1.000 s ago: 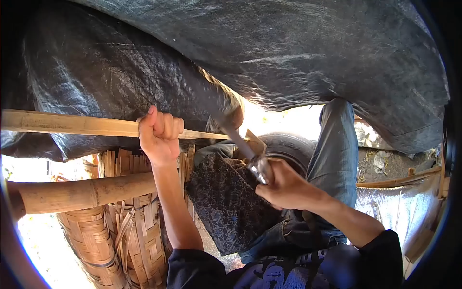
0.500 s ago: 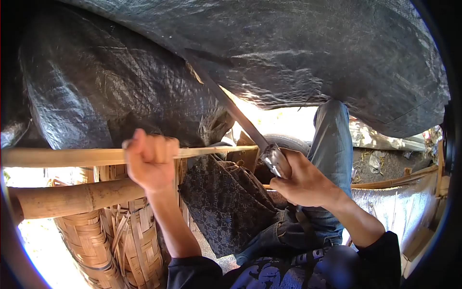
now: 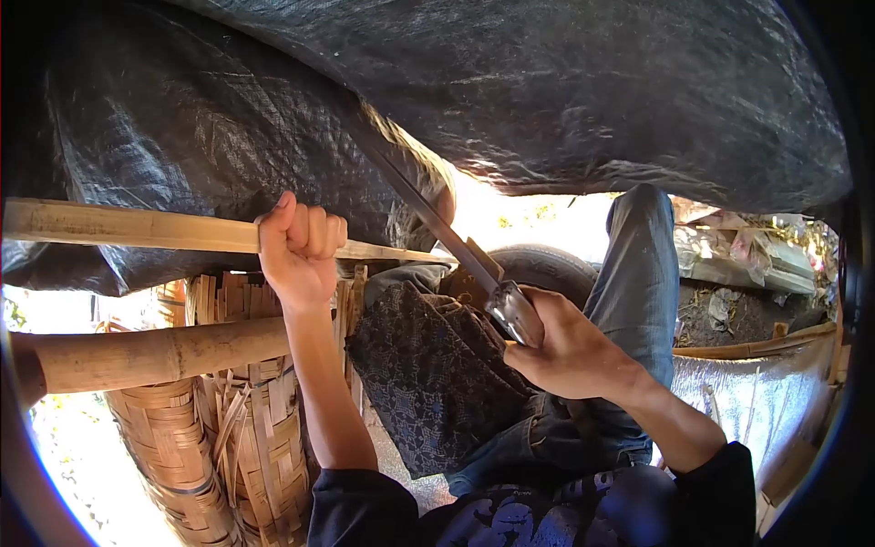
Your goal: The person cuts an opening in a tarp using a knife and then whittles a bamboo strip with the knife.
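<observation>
My left hand (image 3: 299,251) is closed in a fist around a long, pale bamboo strip (image 3: 137,226). The strip runs from the left edge of the view, and its thin end tapers toward the middle, close to the blade. In my right hand (image 3: 574,351) is a machete (image 3: 424,210), gripped by its metallic-looking handle. The long dark blade points up and left, its tip hard to make out against the black tarp. A small pale sliver (image 3: 485,259) shows beside the blade near the handle. Dark patterned cloth (image 3: 419,374) lies over my leg beneath both hands.
A thick bamboo pole (image 3: 164,356) lies across the left, below the strip. Woven bamboo baskets (image 3: 164,447) stand under it. Black tarp sheeting (image 3: 592,91) hangs across the top. Behind my raised knee (image 3: 643,237) is a tyre (image 3: 547,266); bamboo pieces (image 3: 756,345) lie right.
My left hand and the bamboo strip have moved up, and the strip now slopes down to the right. My right hand and the machete have shifted slightly. A sliver now stands out beside the blade.
</observation>
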Demonstrator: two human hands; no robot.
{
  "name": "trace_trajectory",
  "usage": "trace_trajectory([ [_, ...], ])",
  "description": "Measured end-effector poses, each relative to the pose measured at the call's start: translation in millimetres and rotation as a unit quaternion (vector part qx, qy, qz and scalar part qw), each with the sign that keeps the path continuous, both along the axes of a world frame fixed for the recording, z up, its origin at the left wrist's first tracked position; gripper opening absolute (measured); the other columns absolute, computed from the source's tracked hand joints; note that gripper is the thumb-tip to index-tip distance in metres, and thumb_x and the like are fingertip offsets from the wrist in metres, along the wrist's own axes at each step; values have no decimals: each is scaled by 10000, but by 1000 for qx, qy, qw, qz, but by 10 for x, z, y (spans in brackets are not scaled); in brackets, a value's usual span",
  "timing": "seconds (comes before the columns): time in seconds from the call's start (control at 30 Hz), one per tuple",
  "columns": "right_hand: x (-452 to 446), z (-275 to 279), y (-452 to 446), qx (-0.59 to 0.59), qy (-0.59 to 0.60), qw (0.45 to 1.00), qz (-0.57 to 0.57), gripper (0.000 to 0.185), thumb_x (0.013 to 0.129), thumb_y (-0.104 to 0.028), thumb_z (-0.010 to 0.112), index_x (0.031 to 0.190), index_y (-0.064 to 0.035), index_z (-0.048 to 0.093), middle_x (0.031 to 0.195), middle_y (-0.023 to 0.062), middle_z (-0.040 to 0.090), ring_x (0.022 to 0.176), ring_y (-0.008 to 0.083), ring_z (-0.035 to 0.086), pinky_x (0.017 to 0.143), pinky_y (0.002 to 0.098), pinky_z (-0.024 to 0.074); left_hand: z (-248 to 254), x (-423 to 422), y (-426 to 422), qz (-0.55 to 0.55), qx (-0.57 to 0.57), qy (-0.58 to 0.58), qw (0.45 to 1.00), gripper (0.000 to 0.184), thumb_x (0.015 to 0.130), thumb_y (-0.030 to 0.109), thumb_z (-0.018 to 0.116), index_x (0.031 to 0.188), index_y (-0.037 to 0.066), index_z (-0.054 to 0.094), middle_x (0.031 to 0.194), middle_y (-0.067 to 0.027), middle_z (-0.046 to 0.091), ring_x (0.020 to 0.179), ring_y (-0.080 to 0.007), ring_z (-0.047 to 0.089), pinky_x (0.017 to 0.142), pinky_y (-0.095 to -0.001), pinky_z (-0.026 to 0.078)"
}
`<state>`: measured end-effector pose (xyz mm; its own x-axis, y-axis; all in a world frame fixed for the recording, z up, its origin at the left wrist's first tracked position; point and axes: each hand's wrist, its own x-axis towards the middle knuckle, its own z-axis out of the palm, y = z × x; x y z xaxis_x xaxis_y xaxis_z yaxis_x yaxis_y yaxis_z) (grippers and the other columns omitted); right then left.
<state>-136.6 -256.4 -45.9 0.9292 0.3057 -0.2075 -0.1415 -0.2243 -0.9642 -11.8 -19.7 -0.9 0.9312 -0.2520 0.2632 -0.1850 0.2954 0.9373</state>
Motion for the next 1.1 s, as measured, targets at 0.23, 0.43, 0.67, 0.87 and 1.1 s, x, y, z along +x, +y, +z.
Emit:
trace_trajectory([
  [0.23,-11,-302,252,-32,94,993,72,239,738,-96,554,921,42,485,752,193,587,714,298,610,624,406,452,16,13,-53,8,12,-2,1000,448,912,213,359,515,151,163,440,23,135,411,-93,78,446,-282,135],
  [0.43,93,5,109,-3,22,999,44,261,718,-87,577,925,39,478,726,190,584,697,311,609,616,391,450,22,30,-60,17,-6,5,1000,455,905,182,370,506,134,156,433,26,144,410,-89,84,434,-285,131],
  [0.67,49,-366,189,-22,46,997,58,242,724,-106,571,909,29,493,701,181,585,663,299,612,613,382,456,43,61,-81,38,-2,24,999,472,895,215,384,490,157,150,419,22,125,405,-93,66,438,-281,134],
  [0.87,110,-129,149,-13,-60,998,-16,220,728,-110,556,898,20,505,711,173,593,678,273,617,615,380,460,16,45,-66,11,-2,27,1000,469,895,213,378,488,162,150,415,21,131,400,-95,66,434,-280,138],
  [1.1,115,-369,136,-17,32,999,40,264,714,-144,576,904,29,516,747,176,595,732,309,614,649,400,457,21,62,-33,39,-7,43,998,467,902,211,362,489,161,152,419,25,127,401,-96,63,433,-283,141],
])
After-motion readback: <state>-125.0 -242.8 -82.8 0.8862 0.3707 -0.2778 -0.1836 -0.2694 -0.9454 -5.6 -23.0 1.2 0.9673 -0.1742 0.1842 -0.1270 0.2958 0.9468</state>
